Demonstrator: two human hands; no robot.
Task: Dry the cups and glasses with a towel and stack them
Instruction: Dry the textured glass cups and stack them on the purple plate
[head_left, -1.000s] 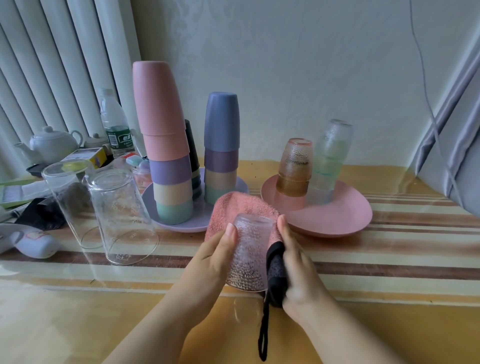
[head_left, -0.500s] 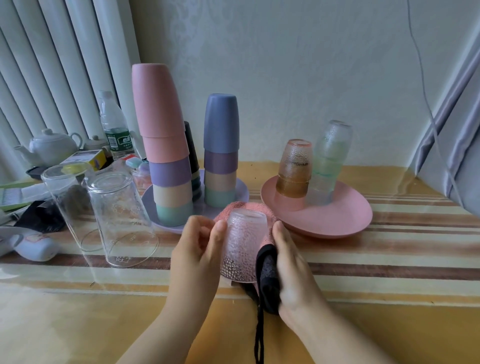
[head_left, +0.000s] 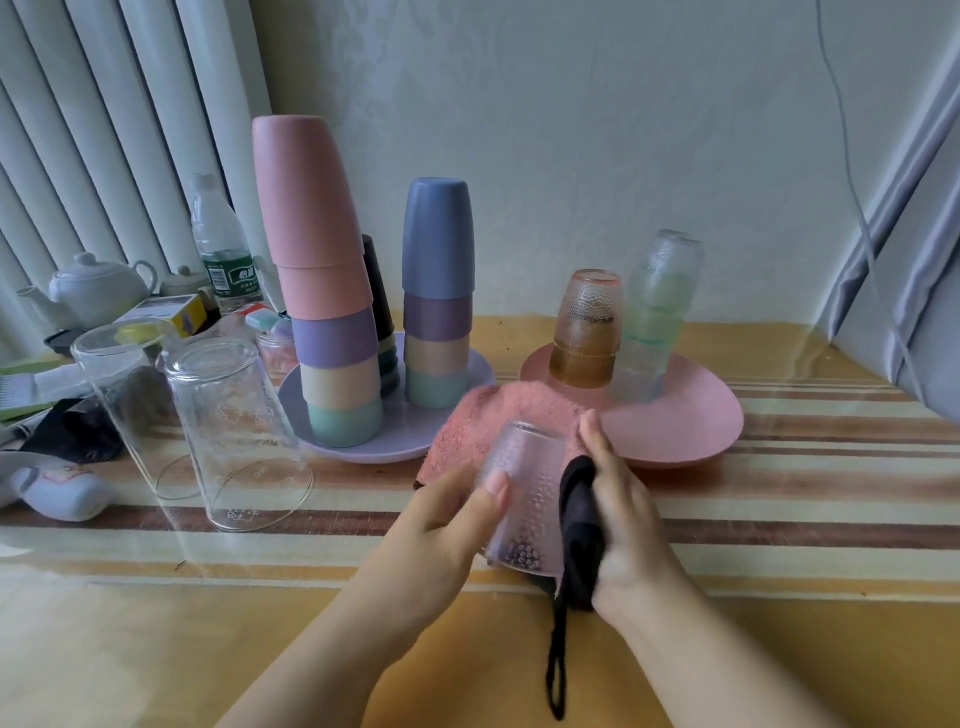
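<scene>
My left hand grips a pale dimpled glass, held bottom-up over the table. My right hand holds the pink and dark towel against the glass's right side; a dark loop hangs below. On the purple plate stand two upside-down stacks of plastic cups, one topped pink and one topped blue. The pink plate carries an amber glass stack and a clear greenish glass stack. Two large clear glasses stand upside down at the left.
A white teapot, a water bottle, boxes and small items crowd the back left. A white object lies at the left edge. Grey curtain hangs at the right, a wall behind.
The glass has turned between my hands and dropped slightly. My left thumb shifted across its front while my right hand rubbed the towel along its side.
</scene>
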